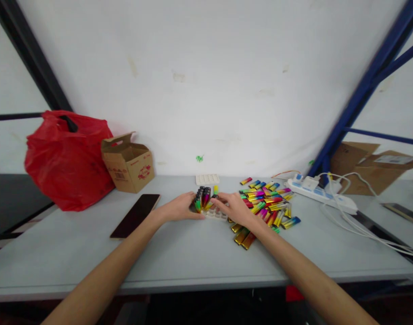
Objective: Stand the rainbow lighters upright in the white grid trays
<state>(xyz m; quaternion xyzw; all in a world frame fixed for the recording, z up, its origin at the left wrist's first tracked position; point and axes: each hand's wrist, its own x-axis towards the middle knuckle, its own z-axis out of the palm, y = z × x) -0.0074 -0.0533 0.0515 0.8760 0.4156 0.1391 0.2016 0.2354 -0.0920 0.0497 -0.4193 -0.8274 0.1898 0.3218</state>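
Observation:
A white tray with round-edged slots (217, 214) lies near the middle of the table. Several shiny multicoloured lighters with black tops (203, 197) stand upright in its left part. My left hand (185, 206) is at the tray's left side, thumb and fingers apart around its edge and the standing lighters. My right hand (234, 207) is over the tray's right part, its fingertips closed on the black top of a lighter. To the right of the tray, a loose pile of metallic coloured lighters (265, 201) is spread out, partly hidden by my right hand and forearm.
A second white tray (207, 179) lies by the wall. On the left are a dark tablet (136, 215), an open cardboard box (128, 164) and a red plastic bag (67, 162). A power strip (321, 195) with white cables and another cardboard box (372, 169) are at the right.

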